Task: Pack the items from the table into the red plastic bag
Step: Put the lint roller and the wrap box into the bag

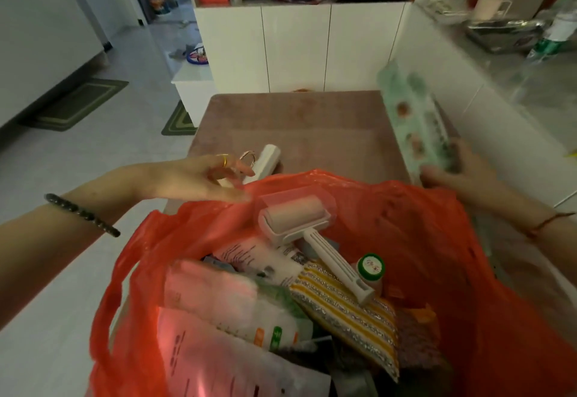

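Note:
The red plastic bag (421,240) stands open on the brown table (299,121), close to me. Inside lie a white lint roller (299,224), a green-capped bottle (371,267), a yellow striped cloth (352,312) and several white packets (224,299). My left hand (193,178) hovers at the bag's far left rim, fingers apart, holding nothing. Just beyond it a white tube-shaped item (265,159) lies on the table. My right hand (459,171) grips the lower end of a long green box (412,118), tilted up above the bag's right rim.
White cabinets (293,46) stand behind the table, with a cluttered shelf above. A white counter (499,62) on the right carries a metal tray and bottles. Green mats (78,103) lie on the tiled floor at left.

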